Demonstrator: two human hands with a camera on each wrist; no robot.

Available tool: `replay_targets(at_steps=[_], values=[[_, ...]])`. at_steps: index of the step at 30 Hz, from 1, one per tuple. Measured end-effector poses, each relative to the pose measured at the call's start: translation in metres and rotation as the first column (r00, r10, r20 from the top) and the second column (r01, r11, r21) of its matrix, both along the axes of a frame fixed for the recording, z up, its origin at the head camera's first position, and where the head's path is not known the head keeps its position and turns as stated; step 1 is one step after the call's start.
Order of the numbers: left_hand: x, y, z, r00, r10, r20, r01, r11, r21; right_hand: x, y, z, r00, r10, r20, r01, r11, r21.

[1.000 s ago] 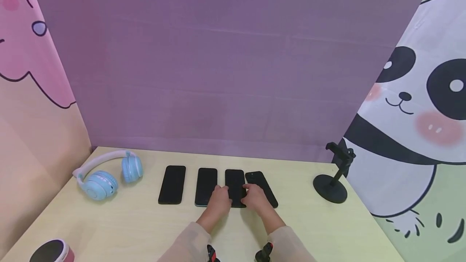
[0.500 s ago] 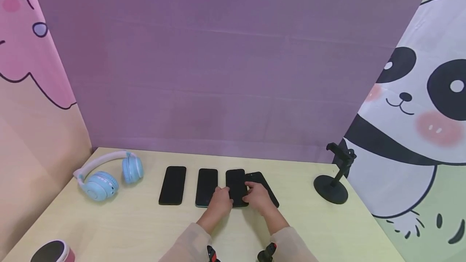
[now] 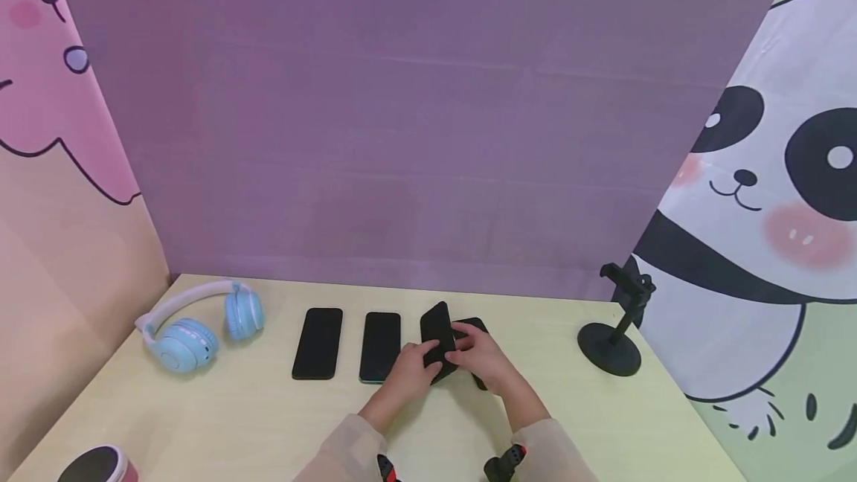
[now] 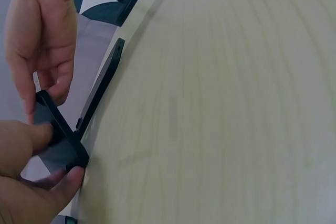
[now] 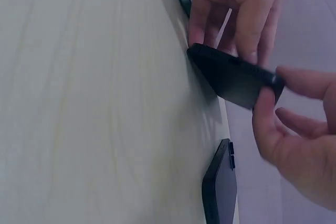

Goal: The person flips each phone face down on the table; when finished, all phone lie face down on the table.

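Note:
Both hands hold a black smartphone (image 3: 438, 324), tilted with its right edge raised off the table. At its lower left edge, my left hand (image 3: 410, 372) pinches it; in the right wrist view that phone's (image 5: 231, 80) left edge stays low, near the tabletop. My right hand (image 3: 485, 357) grips the raised right edge between thumb and fingers, plain in the right wrist view. Behind the right hand lies another black phone (image 3: 477, 323), slanted and partly hidden. To the left, two more black phones lie flat: a near one (image 3: 380, 346) and a farther one (image 3: 318, 344).
Blue and white headphones (image 3: 184, 337) lie at the table's left. A black stand with a round base (image 3: 608, 348) is at the right. In the front left corner sits a pink container with a dark top (image 3: 90, 465). A purple cloth (image 3: 428, 132) hangs behind the table (image 3: 234, 415).
The phone between the hands has gone from lying flat to tilted, its right edge lifted. The right hand has shifted slightly right with its fingers at that edge. The other phones lie as before.

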State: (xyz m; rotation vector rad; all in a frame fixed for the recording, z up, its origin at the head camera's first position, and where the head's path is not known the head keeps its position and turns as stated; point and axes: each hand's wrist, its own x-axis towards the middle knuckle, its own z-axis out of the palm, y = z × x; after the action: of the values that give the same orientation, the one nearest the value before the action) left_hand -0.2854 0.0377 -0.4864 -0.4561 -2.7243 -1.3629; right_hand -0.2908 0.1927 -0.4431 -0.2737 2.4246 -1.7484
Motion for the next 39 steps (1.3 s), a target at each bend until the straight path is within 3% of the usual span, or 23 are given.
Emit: replay_targets(at_steps=[3,10,13,18,21,30,33,37,39], values=[[-0.002,-0.001,-0.001,0.999,-0.028,-0.025,0.028,0.999,0.025,0.001,0.004,0.002,0.996,0.076,0.042,-0.072,0.994,-0.081],[-0.005,-0.003,0.001,0.998,-0.061,0.007,0.059,0.987,0.152,0.0,0.009,0.001,0.977,0.192,0.095,-0.173,0.97,-0.173],[-0.004,-0.002,0.0,0.993,-0.107,0.043,0.092,0.961,0.261,0.001,0.011,-0.001,0.975,0.196,0.101,-0.176,0.968,-0.177],[-0.001,0.0,-0.003,0.974,-0.179,0.142,0.099,0.892,0.442,0.001,0.013,-0.002,0.974,0.204,0.094,-0.184,0.964,-0.191],[0.001,0.0,-0.002,0.968,-0.193,0.158,0.093,0.868,0.488,0.002,0.013,-0.003,0.973,0.213,0.094,-0.19,0.96,-0.205],[0.003,0.0,0.0,0.962,-0.221,0.161,0.098,0.827,0.553,0.002,0.012,-0.004,0.972,0.21,0.106,-0.184,0.959,-0.215],[0.002,-0.001,-0.001,0.964,-0.208,0.168,0.084,0.831,0.55,0.002,0.012,-0.006,0.97,0.216,0.114,-0.186,0.956,-0.228],[0.001,-0.001,-0.001,0.985,-0.111,0.135,0.034,0.879,0.476,0.002,0.011,-0.013,0.963,0.235,0.133,-0.197,0.947,-0.252],[0.001,-0.001,0.001,0.99,-0.075,0.121,0.011,0.888,0.46,0.001,0.01,-0.016,0.963,0.237,0.128,-0.201,0.949,-0.244]])
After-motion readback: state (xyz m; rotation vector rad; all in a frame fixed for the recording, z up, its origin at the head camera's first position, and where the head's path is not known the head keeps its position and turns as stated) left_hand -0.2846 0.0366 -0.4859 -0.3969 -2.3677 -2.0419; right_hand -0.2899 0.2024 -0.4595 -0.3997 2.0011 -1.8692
